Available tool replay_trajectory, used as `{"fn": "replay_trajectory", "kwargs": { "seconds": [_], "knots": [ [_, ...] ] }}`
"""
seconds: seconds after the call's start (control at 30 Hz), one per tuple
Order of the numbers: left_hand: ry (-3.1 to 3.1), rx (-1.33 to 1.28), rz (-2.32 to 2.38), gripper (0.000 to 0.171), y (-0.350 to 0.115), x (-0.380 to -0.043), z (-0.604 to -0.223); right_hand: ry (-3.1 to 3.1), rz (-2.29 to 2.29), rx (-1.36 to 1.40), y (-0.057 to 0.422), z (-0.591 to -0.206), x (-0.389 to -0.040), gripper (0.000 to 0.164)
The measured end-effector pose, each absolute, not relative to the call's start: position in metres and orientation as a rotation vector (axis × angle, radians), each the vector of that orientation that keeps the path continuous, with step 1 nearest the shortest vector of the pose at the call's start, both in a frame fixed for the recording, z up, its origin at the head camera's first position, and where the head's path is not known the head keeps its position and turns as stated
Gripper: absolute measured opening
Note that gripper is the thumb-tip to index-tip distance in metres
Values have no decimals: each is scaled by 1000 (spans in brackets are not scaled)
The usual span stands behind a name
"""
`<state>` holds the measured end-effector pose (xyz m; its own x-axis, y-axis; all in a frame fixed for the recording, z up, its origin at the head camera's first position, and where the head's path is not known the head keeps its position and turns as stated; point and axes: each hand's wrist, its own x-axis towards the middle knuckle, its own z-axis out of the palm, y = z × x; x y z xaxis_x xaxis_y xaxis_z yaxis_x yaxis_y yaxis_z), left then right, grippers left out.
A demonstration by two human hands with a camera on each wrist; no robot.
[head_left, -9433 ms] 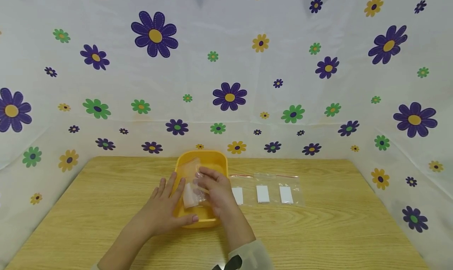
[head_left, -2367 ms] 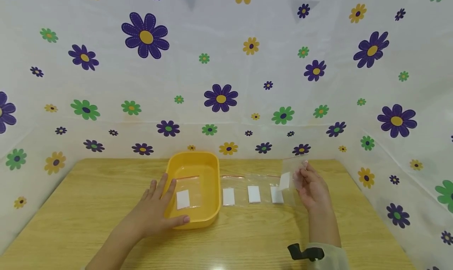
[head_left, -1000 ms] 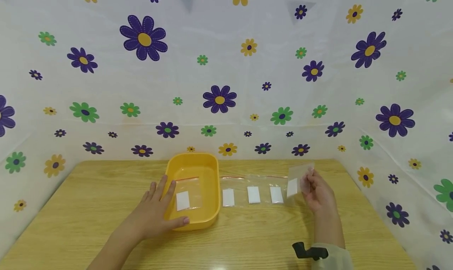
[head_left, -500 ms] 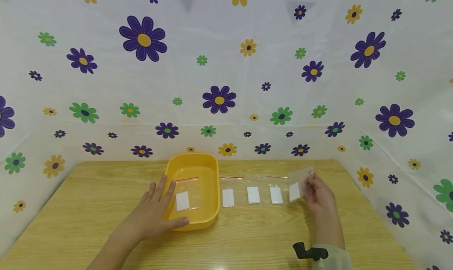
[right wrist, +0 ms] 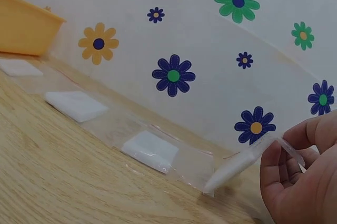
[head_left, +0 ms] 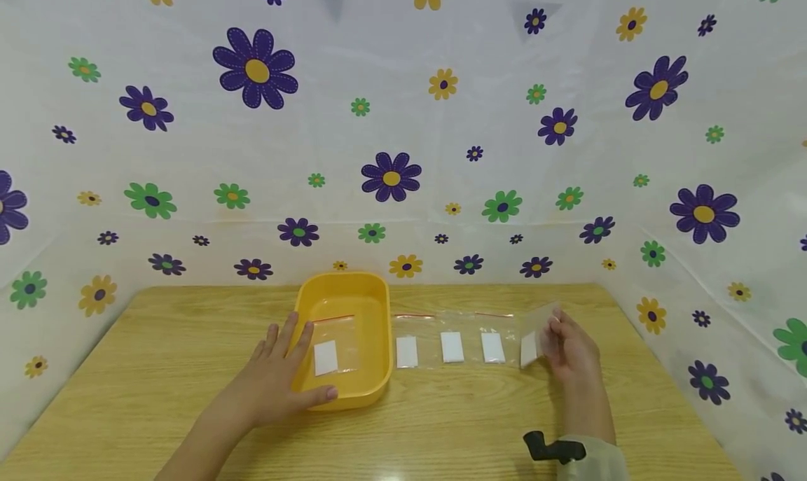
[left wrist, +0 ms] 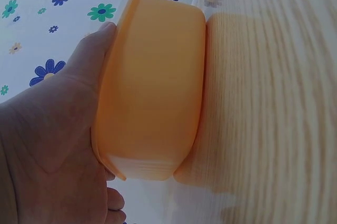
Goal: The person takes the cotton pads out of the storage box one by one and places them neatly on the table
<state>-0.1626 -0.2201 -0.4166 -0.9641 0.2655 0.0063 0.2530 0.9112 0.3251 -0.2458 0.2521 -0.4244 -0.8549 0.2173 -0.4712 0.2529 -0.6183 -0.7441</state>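
Note:
My right hand [head_left: 572,351] pinches a clear zip bag [right wrist: 231,171] by its right edge; a flat white piece shows inside it. The bag is tilted, its lower left corner close to the table, at the right end of a row. Three similar zip bags, each with a white piece, lie flat there: a left bag [head_left: 406,352], a middle bag [head_left: 451,347] and a right bag [head_left: 492,348]. My left hand [head_left: 277,376] rests with spread fingers on the left rim of a yellow plastic tray [head_left: 375,390]. One more zip bag [head_left: 326,358] lies inside the tray.
The wooden table [head_left: 441,425] runs back to a white cloth [head_left: 340,152] printed with flowers, which also hangs at both sides. A black strap [head_left: 555,449] sits on my right sleeve.
Earlier my right hand was in the tray at a bag. It has since carried a bag to the row's right end, then lowered and tilted it. My left hand stays at the tray.

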Motion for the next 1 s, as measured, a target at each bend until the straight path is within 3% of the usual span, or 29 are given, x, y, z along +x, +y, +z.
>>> {"fn": "replay_trajectory", "kwargs": {
  "seconds": [0.13, 0.33, 0.57, 1.0],
  "knots": [
    [3031, 398, 501, 115, -221, -163, -419, 1413, -2667, 818, 255, -432, -245, 29],
    [3033, 390, 493, 115, -221, -163, -420, 1631, -2598, 803, 258, -441, -245, 23],
    [3046, 411, 478, 114, -220, -163, -417, 2048, -2356, 870, 263, -446, -245, 49],
    [3054, 419, 479, 113, -219, -161, -416, 2394, -2152, 855, 261, -447, -245, 46]
  ]
}}
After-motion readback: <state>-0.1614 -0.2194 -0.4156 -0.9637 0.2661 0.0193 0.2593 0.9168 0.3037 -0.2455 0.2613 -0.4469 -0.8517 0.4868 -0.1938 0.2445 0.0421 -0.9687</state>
